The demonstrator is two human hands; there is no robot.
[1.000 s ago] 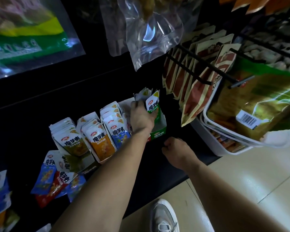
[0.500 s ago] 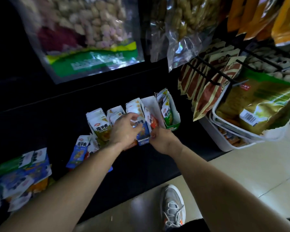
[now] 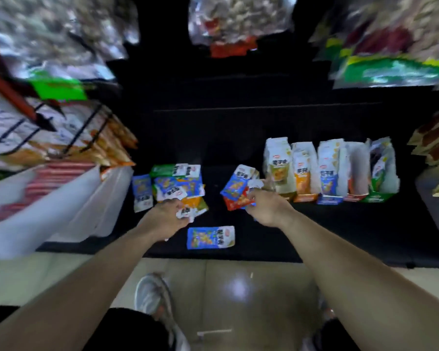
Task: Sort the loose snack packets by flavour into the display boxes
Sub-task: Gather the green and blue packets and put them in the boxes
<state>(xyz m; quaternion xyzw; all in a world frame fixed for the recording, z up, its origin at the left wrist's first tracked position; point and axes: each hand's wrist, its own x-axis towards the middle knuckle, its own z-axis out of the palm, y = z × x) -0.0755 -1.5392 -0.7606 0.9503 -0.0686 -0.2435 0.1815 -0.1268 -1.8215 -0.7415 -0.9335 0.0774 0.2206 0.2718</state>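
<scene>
Blur smears the hanging bags; whether left hand or right hand grips packets is unclear.

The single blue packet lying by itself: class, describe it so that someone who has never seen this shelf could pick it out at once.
Find the black shelf with the row of display boxes at its right. Near its front edge, left of the boxes, lies a blue packet. Unlike the heaped packets behind it, it lies flat and alone.
</scene>
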